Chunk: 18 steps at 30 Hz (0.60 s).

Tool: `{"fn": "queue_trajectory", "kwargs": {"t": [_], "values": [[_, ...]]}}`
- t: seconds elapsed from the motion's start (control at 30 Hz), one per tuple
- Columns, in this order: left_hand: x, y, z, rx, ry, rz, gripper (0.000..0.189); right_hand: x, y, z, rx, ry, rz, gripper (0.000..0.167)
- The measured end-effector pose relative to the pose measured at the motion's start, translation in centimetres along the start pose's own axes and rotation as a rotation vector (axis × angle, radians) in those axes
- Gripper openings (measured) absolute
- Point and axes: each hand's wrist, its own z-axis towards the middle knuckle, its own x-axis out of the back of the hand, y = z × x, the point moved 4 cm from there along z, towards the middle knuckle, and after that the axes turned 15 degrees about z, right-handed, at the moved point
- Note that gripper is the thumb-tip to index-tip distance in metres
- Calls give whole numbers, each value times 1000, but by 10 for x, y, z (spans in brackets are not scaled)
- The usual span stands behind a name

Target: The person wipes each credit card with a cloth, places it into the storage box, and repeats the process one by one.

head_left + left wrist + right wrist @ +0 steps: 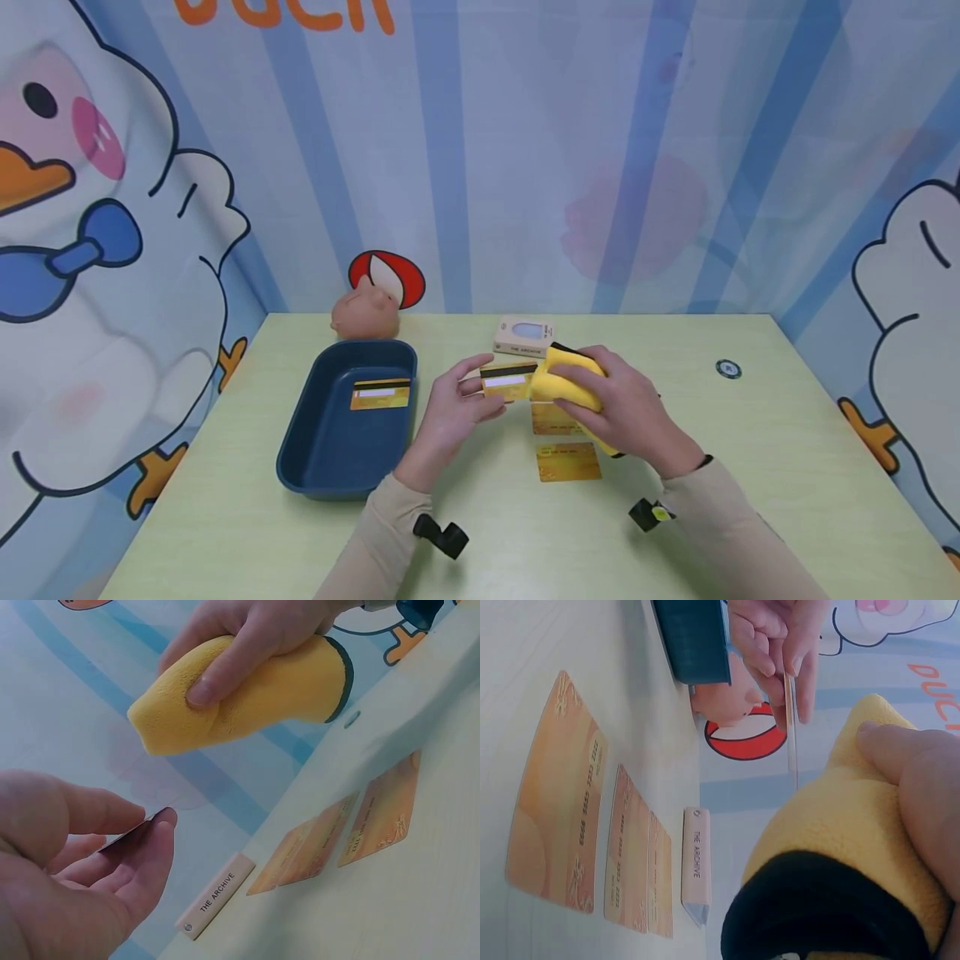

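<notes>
My left hand (450,408) pinches a gold bank card (508,381) by its edges above the table, its black stripe facing me. In my right hand (633,408) is a bunched yellow cloth (564,380) with a dark border, right beside the card in the head view; the left wrist view shows a gap between them. Below the hands, several gold cards lie in a row on the table, the nearest card (568,462) fully in sight and the middle card (627,851) partly covered by the cloth in the head view. Another striped card (380,395) lies in the blue tray.
The dark blue tray (300,479) stands left of my left hand. Behind it sit a pink piggy figure (365,313) and a red-and-white round thing (403,277). A small box (523,337) lies behind the cards. A round chip (728,368) lies at the right.
</notes>
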Motion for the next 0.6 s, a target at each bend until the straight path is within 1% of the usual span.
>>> {"fn": "queue_trajectory", "kwargs": {"t": [0.17, 0.4, 0.47, 0.6], "values": [[-1, -1, 0, -22, -39, 50, 64, -4, -5, 5, 11, -10, 17, 43], [-5, -1, 1, -66, -133, 80, 65, -12, -13, 14, 70, -38, 62, 48], [-7, 0, 0, -61, -150, 84, 66, -15, -16, 17, 86, -46, 76, 48], [-11, 2, -2, -54, -164, 98, 68, -22, -23, 22, 118, -52, 110, 47]]}}
